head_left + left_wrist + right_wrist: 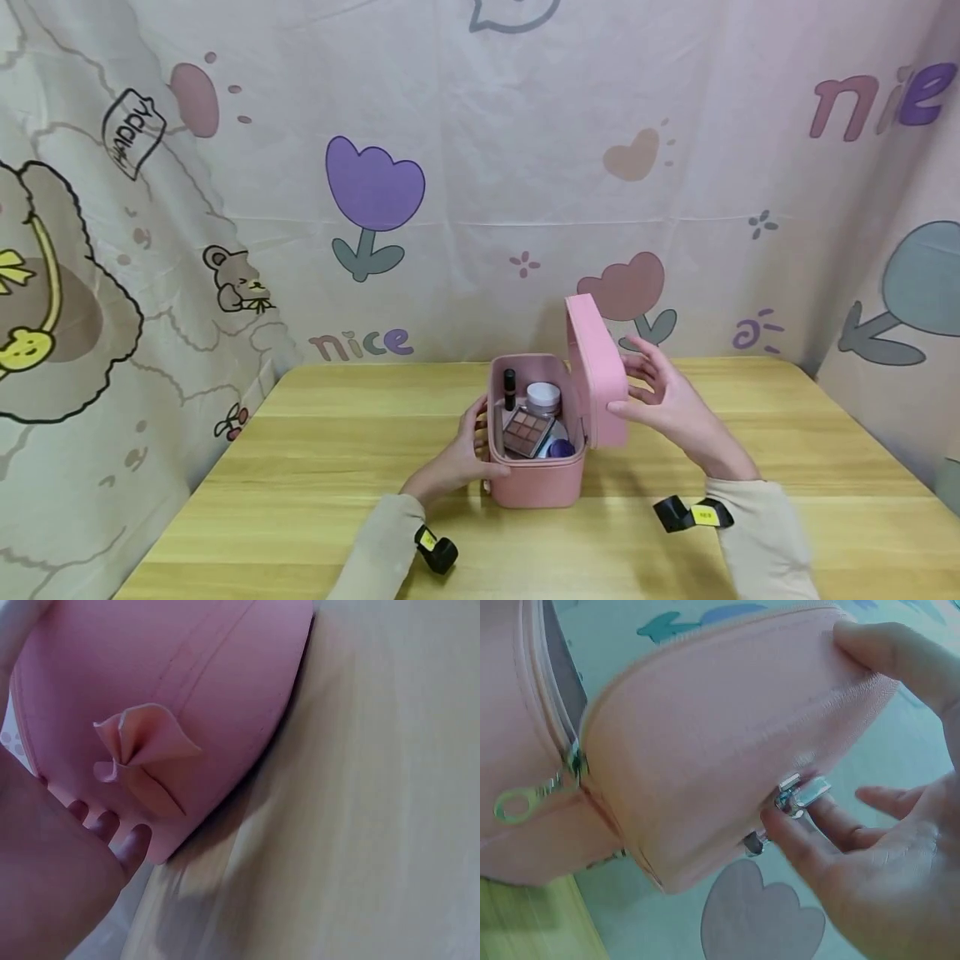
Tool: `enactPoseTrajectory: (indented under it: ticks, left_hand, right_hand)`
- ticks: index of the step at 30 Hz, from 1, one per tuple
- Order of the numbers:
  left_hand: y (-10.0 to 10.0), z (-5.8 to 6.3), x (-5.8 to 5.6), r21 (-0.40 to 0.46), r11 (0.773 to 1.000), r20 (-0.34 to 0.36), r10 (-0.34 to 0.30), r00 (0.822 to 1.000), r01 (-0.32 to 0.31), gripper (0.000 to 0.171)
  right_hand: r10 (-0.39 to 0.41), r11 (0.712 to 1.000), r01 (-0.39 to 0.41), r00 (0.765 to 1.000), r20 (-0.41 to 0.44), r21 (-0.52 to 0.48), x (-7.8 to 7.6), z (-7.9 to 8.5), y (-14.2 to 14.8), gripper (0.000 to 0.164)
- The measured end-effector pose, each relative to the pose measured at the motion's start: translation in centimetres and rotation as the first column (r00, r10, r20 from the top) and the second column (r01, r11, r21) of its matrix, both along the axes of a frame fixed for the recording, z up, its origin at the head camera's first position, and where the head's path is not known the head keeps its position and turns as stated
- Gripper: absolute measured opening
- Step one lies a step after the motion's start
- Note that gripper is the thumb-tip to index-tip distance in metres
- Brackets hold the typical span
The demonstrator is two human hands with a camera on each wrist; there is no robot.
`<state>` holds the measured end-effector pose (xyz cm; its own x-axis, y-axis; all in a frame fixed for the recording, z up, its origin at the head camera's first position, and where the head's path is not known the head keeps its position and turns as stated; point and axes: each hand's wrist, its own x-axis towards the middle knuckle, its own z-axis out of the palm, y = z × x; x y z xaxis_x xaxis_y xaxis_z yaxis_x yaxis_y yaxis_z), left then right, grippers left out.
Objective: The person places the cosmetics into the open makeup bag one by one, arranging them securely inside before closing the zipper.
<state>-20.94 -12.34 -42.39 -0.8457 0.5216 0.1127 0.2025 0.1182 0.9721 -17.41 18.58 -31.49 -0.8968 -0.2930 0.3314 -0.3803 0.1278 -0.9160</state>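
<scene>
A pink cosmetic case (536,485) stands on the table with its lid (602,375) swung up on the right side. My left hand (455,458) holds the case's left side, thumb at the front rim, fingertips beside a pink bow (154,746). With thumb and fingers, my right hand (667,404) grips the raised lid near its metal fittings (802,793). Inside the case are a black tube (510,390), a white-lidded jar (543,398), an eyeshadow palette (527,432) and a small purple round item (561,448). A zipper pull (517,804) hangs near the lid's joint.
The wooden table (337,467) extends to both sides of the case. Behind it hangs a pale printed cloth (480,150), with its side folds (172,333) along the table's left. Black straps (437,550) sit on both sleeves.
</scene>
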Motion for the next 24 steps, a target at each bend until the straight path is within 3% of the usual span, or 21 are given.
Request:
enactPoseTrajectory:
  ticks: [5,11,19,24]
  left_hand:
    - [0.1,-0.1,0.0,0.015,1.000,0.007,0.000,1.000,0.000,0.117]
    - [-0.1,-0.3,-0.1,0.015,1.000,0.016,0.003,1.000,-0.003,0.116]
    - [-0.1,-0.4,-0.3,0.006,1.000,0.006,0.000,1.000,0.000,0.115]
    - [-0.1,-0.3,-0.3,0.000,1.000,0.003,0.009,1.000,-0.009,0.114]
  right_hand:
    - [0.013,1.000,-0.015,0.995,-0.096,-0.020,-0.3,-0.4,-1.4,0.090]
    - [-0.044,0.994,0.065,0.974,-0.220,0.088,-0.7,-1.3,-3.2,0.082]
    - [-0.028,0.938,0.169,0.909,-0.416,0.304,-0.8,-1.6,-5.7,0.076]
    - [0.004,0.915,0.171,0.901,-0.434,0.365,-0.7,-1.6,-6.6,0.074]
